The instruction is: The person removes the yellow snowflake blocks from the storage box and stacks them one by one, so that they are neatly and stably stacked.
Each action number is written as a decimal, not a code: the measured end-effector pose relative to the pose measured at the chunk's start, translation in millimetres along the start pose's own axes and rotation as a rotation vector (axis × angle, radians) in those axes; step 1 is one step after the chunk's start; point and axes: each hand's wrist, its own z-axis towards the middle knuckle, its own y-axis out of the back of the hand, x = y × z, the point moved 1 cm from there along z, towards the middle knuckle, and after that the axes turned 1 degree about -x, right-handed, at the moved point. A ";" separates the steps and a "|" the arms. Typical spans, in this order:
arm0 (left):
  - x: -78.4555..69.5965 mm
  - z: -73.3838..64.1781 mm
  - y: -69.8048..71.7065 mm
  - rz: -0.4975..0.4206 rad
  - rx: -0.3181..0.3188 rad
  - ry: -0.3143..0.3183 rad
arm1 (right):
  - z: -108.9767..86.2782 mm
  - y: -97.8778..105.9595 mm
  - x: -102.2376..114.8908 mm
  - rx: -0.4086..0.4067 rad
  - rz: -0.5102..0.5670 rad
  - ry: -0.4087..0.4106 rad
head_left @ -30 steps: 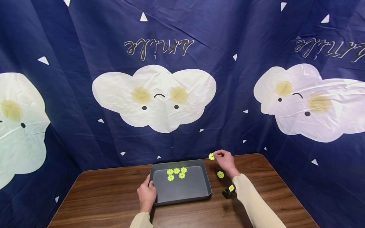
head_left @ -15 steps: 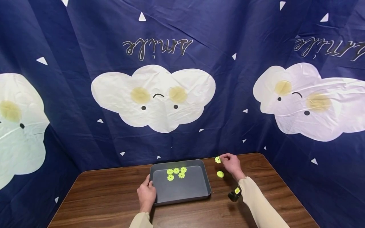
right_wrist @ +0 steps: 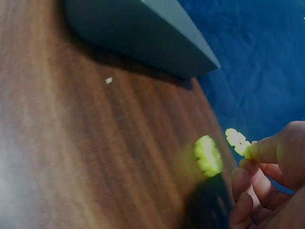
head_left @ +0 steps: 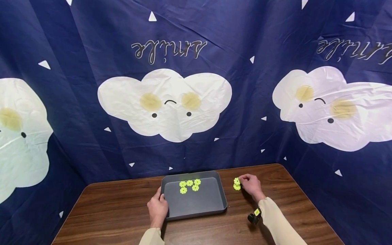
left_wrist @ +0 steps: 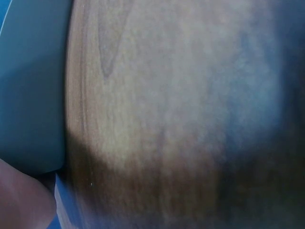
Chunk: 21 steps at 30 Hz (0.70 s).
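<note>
My right hand [head_left: 251, 184] pinches a yellow-green notched plastic disc [head_left: 237, 181] between thumb and fingertips, tilted up so its centre hole shows. A second notched disc [right_wrist: 208, 156] sits on the table just below it; in the head view the two overlap, while the right wrist view shows a gap. At the left side of a dark grey rectangular tray [head_left: 199, 206], my left hand [head_left: 157, 208] grips the wall, thumb over the rim. Several like discs [head_left: 190, 183] lie in the tray toward its far side. In the left wrist view only a fingertip [left_wrist: 24, 200] shows beside the tray.
The brown wood-grain table [head_left: 122, 207] ends at a back edge close behind the tray. A blue curtain [head_left: 245, 143] with white clouds hangs round the back and sides. A small white speck [right_wrist: 109, 80] lies on the table near the tray.
With the disc pinched, my right hand has moved right, then nearer to me, bringing that disc over the one on the table. The left hand and tray stay put.
</note>
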 end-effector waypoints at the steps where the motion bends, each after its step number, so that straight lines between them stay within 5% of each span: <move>1: 0.0 0.2 0.0 0.000 0.002 0.002 | -0.9 -1.2 -1.8 -0.002 -0.011 0.002; 21: -0.8 0.8 -0.1 -0.002 -0.002 0.011 | -5.3 -12.0 -10.1 0.008 -0.093 0.010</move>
